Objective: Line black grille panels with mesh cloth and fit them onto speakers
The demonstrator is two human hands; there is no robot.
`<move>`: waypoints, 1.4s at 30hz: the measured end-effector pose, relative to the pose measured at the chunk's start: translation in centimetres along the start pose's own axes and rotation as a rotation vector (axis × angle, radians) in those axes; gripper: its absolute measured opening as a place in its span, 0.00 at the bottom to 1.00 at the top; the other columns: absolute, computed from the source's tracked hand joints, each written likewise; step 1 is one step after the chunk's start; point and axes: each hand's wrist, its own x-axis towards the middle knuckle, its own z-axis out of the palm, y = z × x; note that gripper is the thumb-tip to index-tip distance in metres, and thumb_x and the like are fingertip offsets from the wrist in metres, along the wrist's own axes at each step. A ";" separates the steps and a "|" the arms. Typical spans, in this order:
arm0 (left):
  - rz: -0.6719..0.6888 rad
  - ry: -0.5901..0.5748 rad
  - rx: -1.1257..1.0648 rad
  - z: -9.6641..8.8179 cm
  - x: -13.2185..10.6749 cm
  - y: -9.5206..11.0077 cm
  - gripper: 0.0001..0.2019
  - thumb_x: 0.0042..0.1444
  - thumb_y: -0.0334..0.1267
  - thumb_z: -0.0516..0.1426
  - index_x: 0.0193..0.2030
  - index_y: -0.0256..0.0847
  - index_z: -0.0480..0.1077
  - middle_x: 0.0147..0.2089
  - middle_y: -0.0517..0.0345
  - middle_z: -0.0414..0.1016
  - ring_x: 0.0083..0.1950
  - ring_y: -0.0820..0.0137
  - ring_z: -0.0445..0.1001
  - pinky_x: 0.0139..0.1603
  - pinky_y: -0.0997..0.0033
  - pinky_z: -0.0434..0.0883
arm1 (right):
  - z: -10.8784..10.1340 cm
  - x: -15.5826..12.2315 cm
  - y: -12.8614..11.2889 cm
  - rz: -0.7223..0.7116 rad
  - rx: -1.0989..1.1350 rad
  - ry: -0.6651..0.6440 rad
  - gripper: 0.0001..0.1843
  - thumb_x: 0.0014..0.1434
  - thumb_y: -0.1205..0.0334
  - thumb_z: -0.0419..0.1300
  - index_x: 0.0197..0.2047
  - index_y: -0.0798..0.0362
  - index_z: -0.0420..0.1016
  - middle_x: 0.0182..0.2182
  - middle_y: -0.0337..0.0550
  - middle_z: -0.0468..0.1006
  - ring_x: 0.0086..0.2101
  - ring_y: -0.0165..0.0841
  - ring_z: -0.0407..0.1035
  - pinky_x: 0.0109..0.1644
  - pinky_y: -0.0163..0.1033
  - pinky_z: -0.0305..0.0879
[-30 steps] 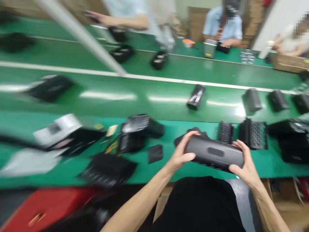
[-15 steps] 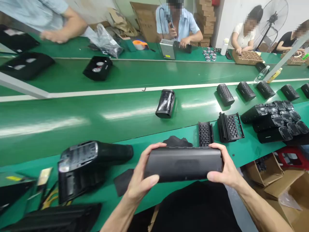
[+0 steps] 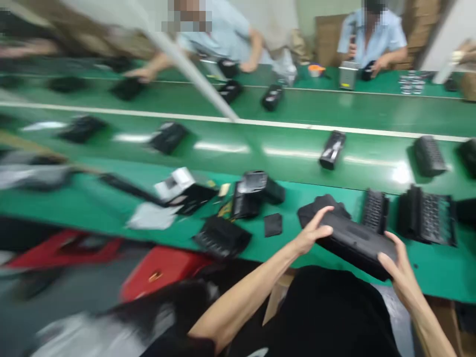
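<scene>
I see my left hand (image 3: 312, 233) and right hand (image 3: 399, 270) gripping a matte-black cylindrical plastic speaker body (image 3: 353, 245) over the green workbench (image 3: 446, 272); tilted so, a slipping finger could drop it onto the black perforated plastic grille (image 3: 375, 212).

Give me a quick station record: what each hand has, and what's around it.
left hand: spread on the black speaker housing
right hand: gripping the housing's other end
housing: tilted, held above the green workbench
behind housing: crumpled black piece, material unclear
to the right: two perforated black grille panels
across the belt: co-worker in a blue shirt
</scene>
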 end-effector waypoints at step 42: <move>-0.093 0.275 -0.484 -1.4 2.7 -2.7 0.32 0.52 0.59 0.71 0.55 0.38 0.75 0.55 0.42 0.77 0.47 0.65 0.78 0.42 0.65 0.77 | 0.9 34.9 -5.2 0.228 0.284 0.143 0.46 0.66 0.33 0.42 0.78 0.50 0.49 0.71 0.64 0.60 0.61 0.57 0.67 0.46 0.62 0.72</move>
